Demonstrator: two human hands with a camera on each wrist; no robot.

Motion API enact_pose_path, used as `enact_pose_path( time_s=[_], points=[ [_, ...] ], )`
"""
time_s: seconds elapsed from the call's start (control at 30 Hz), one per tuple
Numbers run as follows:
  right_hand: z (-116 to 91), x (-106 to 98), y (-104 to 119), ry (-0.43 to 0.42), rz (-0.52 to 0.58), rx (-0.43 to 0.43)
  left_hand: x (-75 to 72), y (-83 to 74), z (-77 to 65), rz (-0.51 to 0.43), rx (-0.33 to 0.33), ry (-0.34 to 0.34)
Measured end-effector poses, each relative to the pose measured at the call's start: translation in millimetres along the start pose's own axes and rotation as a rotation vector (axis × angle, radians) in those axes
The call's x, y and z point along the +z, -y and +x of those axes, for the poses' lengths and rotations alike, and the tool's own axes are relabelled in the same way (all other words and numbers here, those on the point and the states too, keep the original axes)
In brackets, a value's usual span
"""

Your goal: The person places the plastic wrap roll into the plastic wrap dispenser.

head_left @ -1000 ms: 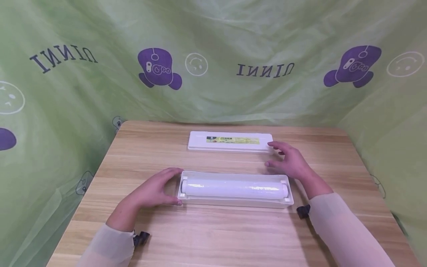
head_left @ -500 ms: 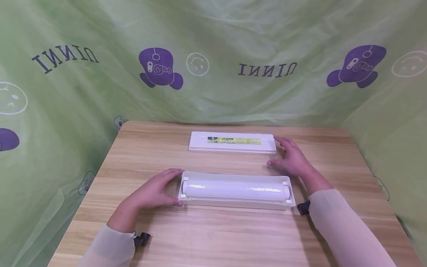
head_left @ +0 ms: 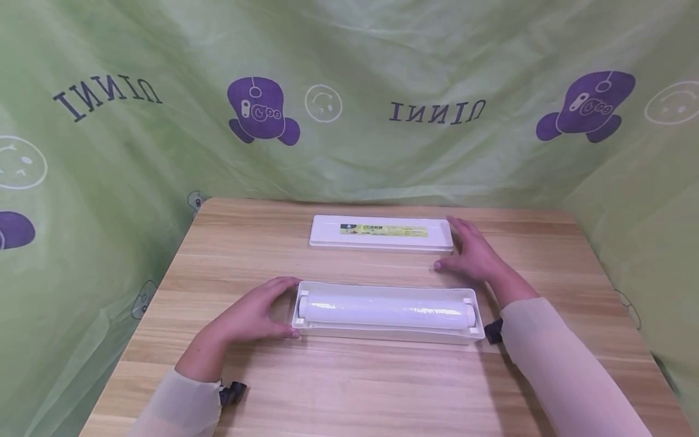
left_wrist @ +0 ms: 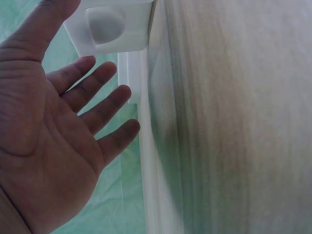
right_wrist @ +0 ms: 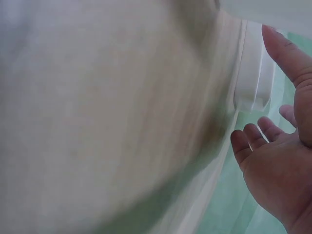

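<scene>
A long white box (head_left: 388,337) on the table holds a roll of cling film (head_left: 384,309). My left hand (head_left: 253,312) spans the box's left end, thumb at its near corner and index finger at its far corner. In the left wrist view, the fingers (left_wrist: 109,105) spread relaxed beside the box's end wall (left_wrist: 105,27). Behind the box lies its white lid (head_left: 327,230), with a yellow-green label. My right hand (head_left: 472,255) reaches to the lid's right end, index finger by the far corner and thumb apart from it, fingers loosely spread.
The wooden table (head_left: 349,388) runs beneath everything. A green printed curtain (head_left: 355,164) hangs behind it and down both sides. Black wrist devices show at the left sleeve (head_left: 180,394) and the right sleeve (head_left: 557,358).
My right hand has shifted from over the lid's right end to beside its end, index finger now at the far corner. The left hand stays at the box's end.
</scene>
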State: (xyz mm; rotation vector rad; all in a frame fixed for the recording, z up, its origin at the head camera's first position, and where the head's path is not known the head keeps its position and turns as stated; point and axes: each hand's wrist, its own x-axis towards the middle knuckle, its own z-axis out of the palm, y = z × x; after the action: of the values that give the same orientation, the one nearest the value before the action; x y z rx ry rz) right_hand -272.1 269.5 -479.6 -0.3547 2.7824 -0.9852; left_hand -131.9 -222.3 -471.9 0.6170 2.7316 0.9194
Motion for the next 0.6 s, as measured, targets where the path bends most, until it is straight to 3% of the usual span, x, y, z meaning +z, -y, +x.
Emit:
enact_pose_path(
  time_s=[0.6],
  points=[
    [19.2,-3.2,5.2,0.093,-0.034,0.008,-1.5,-1.2,1.2,0.01,-0.002,0.004]
  ],
)
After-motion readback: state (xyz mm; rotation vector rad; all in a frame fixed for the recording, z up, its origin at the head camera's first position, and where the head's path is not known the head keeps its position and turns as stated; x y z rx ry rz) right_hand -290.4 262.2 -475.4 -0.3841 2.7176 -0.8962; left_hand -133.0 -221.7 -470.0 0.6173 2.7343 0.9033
